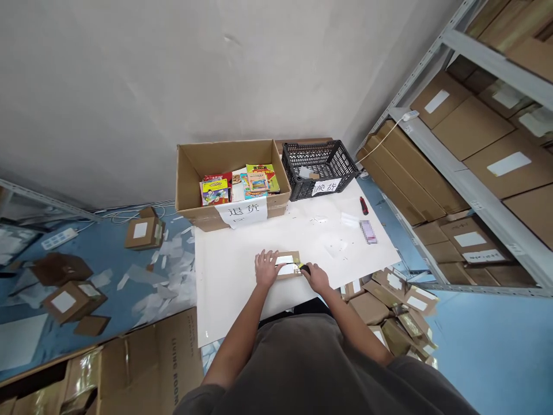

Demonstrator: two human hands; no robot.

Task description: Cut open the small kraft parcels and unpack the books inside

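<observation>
A small flat cardboard box [288, 256] with white labels lies on the white tabletop [233, 271] in front of me. My left hand [266, 266] grips its left end, thumb across the top. At the box's right end, my right hand [318, 278] is closed around a black and yellow box cutter [305, 268], whose front end meets the box near the label. Its blade is too small to make out.
Behind stand an open carton [199, 216] of colourful books and a black plastic crate [298, 187]. A red and black cutter [363, 206] lies at the right. Parcels [393, 282] pile beside the table; paper scraps [173, 276] litter the floor at left. Shelves [458, 167] hold cartons.
</observation>
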